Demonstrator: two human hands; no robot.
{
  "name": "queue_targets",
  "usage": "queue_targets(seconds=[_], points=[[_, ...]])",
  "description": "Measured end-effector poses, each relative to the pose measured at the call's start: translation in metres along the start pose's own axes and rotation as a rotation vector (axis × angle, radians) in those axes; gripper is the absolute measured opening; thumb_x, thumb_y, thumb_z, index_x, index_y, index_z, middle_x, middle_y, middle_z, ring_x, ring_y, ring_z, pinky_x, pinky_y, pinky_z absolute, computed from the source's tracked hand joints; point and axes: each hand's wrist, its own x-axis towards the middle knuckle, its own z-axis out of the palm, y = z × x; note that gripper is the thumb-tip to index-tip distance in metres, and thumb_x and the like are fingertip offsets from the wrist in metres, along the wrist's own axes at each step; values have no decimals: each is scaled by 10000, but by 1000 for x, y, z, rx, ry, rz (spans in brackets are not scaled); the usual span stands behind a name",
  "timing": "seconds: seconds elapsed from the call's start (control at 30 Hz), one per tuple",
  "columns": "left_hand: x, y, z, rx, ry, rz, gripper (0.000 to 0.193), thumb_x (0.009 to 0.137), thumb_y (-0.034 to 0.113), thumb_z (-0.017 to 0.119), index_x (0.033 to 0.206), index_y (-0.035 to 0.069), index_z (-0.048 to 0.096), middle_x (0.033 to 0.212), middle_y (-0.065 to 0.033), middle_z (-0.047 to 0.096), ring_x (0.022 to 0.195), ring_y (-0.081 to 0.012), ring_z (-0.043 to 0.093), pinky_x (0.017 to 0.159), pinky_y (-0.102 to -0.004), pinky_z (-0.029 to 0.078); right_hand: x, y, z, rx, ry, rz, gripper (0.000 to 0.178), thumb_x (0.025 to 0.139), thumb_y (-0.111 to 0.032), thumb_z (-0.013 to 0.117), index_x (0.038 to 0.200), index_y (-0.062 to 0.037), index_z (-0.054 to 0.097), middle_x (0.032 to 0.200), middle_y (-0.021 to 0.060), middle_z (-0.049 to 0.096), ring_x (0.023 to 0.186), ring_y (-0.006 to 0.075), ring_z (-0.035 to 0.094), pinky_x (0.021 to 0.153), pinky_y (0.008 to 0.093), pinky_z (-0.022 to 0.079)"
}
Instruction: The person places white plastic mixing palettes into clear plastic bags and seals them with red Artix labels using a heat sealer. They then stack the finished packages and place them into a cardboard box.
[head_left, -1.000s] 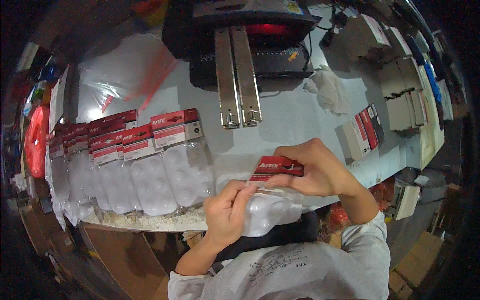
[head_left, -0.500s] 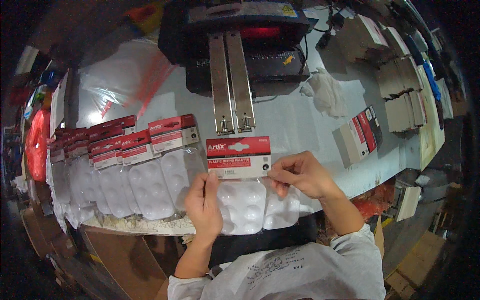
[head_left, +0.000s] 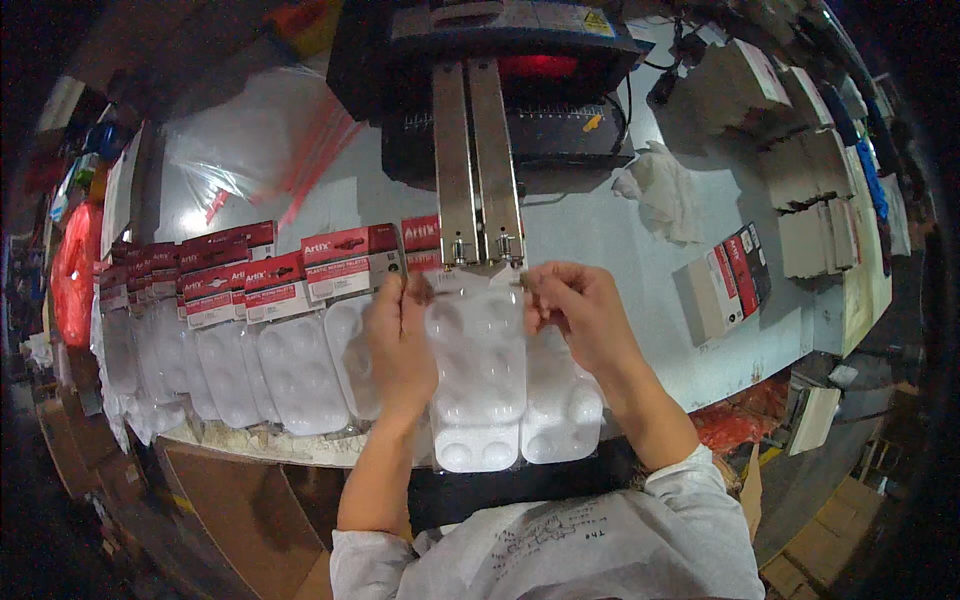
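Between my two hands is a white plastic paint palette (head_left: pixel 477 350) in a clear bag. My left hand (head_left: pixel 400 345) closes on the pack's upper left edge. My right hand (head_left: pixel 580 310) pinches its upper right edge, the fingers slightly blurred. A red header card (head_left: pixel 420 235) shows at the left of two metal arms (head_left: pixel 483 170). It seems to belong to this pack and runs beneath the arms, which hide the rest. Below the held palette lies another white palette (head_left: pixel 480 447), partly covered. A further palette (head_left: pixel 562 425) lies beside it, below my right hand.
A row of carded palette packs (head_left: pixel 300 375) overlaps along the table's left front. A black machine (head_left: pixel 500 100) with a red glow stands behind. Clear bags (head_left: pixel 240 140) lie back left. Header cards (head_left: pixel 730 275), a crumpled cloth (head_left: pixel 660 195) and stacked cards (head_left: pixel 810 165) are on the right.
Both hands have moved the carded palette pack away from me, so its card now sits at the metal arms. The palette beneath it has come into view.
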Motion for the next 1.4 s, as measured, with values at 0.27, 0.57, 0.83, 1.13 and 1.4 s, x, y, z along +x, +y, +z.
queue_targets(seconds=[0.27, 0.57, 0.83, 1.13, 1.4], points=[[6, -24, 1, 21, -17, -23, 232, 946, 164, 434, 788, 1, 483, 653, -40, 481, 648, -100, 417, 622, -243, 370, 10, 14, -5, -1, -26, -206, 235, 900, -166, 546, 882, 50, 635, 720, 79, 603, 579, 116, 575, 542, 261, 496], [15, 14, -119, 616, 337, 105, 312, 869, 302, 548, 1019, 34, 598, 1101, -162, 543, 1020, -313, 522, 836, -403, 417, -53, -58, -165, -1162, 767, -727, 464, 925, -307, 471, 1196, 70, 485, 1029, 131, 613, 938, 190, 573, 844, 273, 432], [-41, -8, -40, 905, -122, 423, 166, 705, 176, 711, 766, 69, 599, 1135, -141, 486, 1061, -322, 460, 883, -425, 369, -46, -23, -240, -1184, 787, -370, 944, 664, -328, 798, 1355, 67, 290, 1362, 213, 389, 1222, 257, 434, 1009, 314, 346], [-46, -4, -44, -322, -218, -202, 111, 859, 112, 598, 811, 26, 547, 963, -113, 619, 857, -182, 575, 758, -290, 437, -60, -53, -212, -826, 645, -340, 760, 660, -112, 795, 1289, 64, 408, 1103, 133, 620, 965, 163, 605, 852, 285, 475], [-55, 23, -36, -506, -320, -247, 172, 895, 86, 536, 995, -43, 590, 970, -155, 664, 889, -185, 633, 809, -290, 473, -74, -62, -101, -1105, 747, -504, 401, 762, -75, 680, 1131, 11, 548, 917, 120, 660, 797, 158, 636, 726, 289, 502]])
